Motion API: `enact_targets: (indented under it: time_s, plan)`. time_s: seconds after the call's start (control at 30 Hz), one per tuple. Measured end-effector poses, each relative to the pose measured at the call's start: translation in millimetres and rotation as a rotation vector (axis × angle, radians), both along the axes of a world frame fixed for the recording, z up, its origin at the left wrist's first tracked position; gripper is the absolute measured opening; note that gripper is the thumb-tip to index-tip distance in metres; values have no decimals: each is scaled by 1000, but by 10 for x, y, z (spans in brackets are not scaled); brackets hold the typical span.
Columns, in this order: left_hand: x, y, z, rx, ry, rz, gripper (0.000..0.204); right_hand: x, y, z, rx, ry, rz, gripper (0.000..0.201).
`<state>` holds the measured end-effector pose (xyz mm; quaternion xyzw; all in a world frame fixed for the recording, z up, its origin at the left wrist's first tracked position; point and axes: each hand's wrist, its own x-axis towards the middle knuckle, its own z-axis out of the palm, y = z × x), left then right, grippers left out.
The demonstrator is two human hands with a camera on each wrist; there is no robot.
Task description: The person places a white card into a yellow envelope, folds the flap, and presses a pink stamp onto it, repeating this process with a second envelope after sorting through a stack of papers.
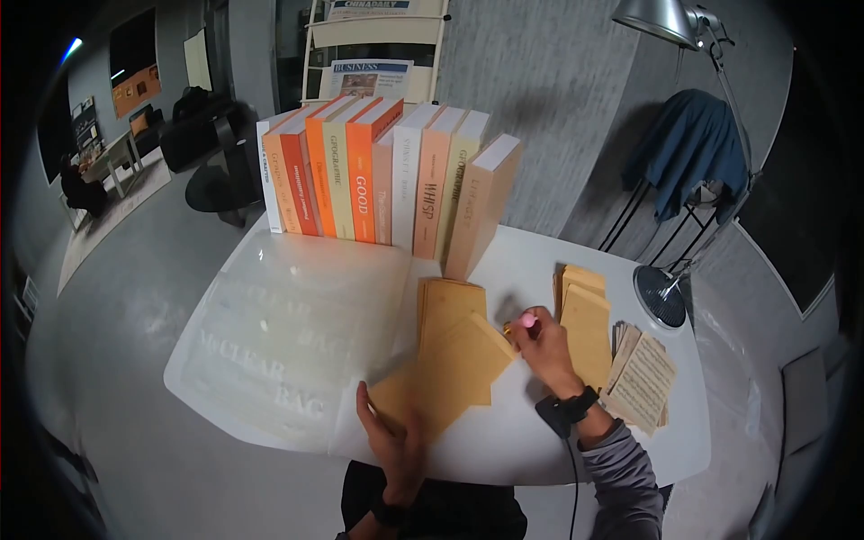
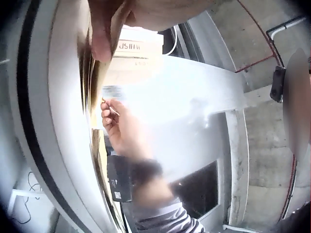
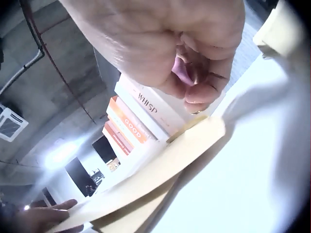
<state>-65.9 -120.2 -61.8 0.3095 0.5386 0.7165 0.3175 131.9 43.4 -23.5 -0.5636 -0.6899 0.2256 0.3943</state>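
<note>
Above a white counter, the left grip pinches the near end of a tan envelope. Beside its far end, the right grip curls closed around a pink object.

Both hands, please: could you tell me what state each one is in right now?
Left hand: closed, holding a brown envelope.
Right hand: closed, fingers curled round a small pink object.
</note>
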Motion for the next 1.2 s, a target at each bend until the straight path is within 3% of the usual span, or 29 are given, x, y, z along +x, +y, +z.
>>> enact_targets:
  time_s: [0.07, 0.17, 0.27, 0.37, 0.47, 0.57, 0.67, 0.77, 0.87, 0.97, 1.07, 1.2]
  plan:
    - [11, 84, 11, 40, 49, 56, 76, 105, 25, 27, -111, 52, 1, 21]
    - [6, 200, 129, -27, 394, 104, 70, 198, 74, -83, -124, 62, -5, 22]
    - [36, 343, 168, -92, 407, 140, 71, 212, 82, -175, -48, -65, -33, 24]
    - [94, 312, 341, -25, 17, 64, 59, 231, 44, -164, 19, -152, -21, 26]
    - [-119, 307, 298, -120, -39, -214, 41, 237, 48, -187, 28, -176, -25, 27]
    - [-126, 258, 435, -25, -164, -183, 20, 239, 67, -181, 34, -207, -20, 26]
    - [-143, 86, 368, 49, 88, -47, 14, 208, 6, -80, 45, -192, 14, 24]
    - [-81, 38, 246, 113, 52, 26, 13, 224, 13, -169, 114, -233, 21, 25]
    - [32, 152, 198, 180, 33, 15, 12, 202, -32, -184, 209, -367, -3, 24]
    - [-29, 201, 151, -10, 348, -78, 15, 181, -106, -145, 204, -468, -3, 24]
    - [-50, 183, 263, -258, 242, -183, 21, 153, -159, -56, 201, -540, 8, 24]
    - [-76, 203, 300, -158, 150, -184, 21, 91, -140, -84, 269, -599, 19, 24]
